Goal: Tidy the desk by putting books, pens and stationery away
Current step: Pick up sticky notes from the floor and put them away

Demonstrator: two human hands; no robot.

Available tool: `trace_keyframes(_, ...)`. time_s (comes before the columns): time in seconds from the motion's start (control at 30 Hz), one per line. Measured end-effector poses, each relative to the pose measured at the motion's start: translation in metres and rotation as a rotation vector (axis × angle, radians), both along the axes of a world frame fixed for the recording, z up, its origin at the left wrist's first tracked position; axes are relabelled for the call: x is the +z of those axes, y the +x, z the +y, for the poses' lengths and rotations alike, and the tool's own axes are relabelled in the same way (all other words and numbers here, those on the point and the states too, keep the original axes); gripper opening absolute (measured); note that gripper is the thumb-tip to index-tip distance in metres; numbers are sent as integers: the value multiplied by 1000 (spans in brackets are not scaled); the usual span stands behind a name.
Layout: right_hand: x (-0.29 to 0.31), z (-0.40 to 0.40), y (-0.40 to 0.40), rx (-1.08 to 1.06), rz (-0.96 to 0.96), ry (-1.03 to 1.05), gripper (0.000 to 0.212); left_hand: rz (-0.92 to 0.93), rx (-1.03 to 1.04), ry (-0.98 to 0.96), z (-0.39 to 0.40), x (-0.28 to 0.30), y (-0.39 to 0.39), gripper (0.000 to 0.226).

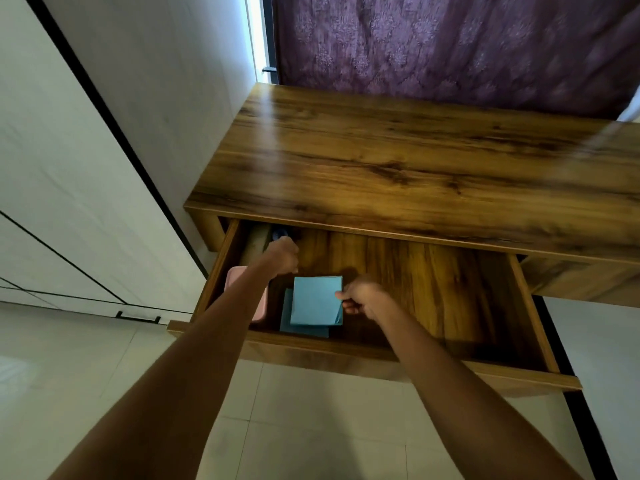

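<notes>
Head view: the desk (pixel 415 161) has its drawer (pixel 530 306) pulled out, and both arms reach down into the drawer's left half. The right hand (pixel 362 297) pinches the right edge of a blue paper pad (pixel 315 299), thumb and fingertips closed on the sheets; the edge under the grip fans a little, so the pad looks loose-leaved rather than bound hard. It lies tilted over a darker blue pad (pixel 301 327), which sits flat on the drawer floor near the front wall. The left hand (pixel 282 254) is curled into a loose fist further back, knuckles toward the camera; a dark round thing (pixel 280 234) shows just past it at the drawer's back left corner, but I cannot tell whether the fingers hold it or only rest beside it. A pink box (pixel 258 306) stands against the left wall, partly hidden by the left forearm, just beside the blue pads.

By my judgement the blue paper pad is light and limp: it will bend if it is lifted by one edge, and the top sheets may peel or crease under a hard pinch. A better hold would be thumb on top and fingers underneath near the middle of a side, or both hands squaring it up. Its smooth cover should slide easily over the pad below, so a gentle push may be enough to line the two up.
</notes>
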State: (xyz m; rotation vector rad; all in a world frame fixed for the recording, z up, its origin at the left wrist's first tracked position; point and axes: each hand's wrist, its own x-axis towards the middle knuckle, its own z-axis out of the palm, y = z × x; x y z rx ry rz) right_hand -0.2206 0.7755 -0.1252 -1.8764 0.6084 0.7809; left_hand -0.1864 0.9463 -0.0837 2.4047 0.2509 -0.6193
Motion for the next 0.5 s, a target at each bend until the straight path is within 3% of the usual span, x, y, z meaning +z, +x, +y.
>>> trace_keyframes(0.07,-10,11,-7,24,33,1,1,16,-113,36,-1,-11,-4,40)
trace_keyframes(0.23,-22,25,-11,-10,9,-11,8,58,-276,151,-8,-31,-19,42)
trace_keyframes(0.37,-23,27,-9,70,-36,-139,17,12,-357,223,-12,-37,-28,34)
trace_keyframes(0.5,16,6,-5,294,-144,-240,17,-117,-385,-27,-14,-30,-27,15)
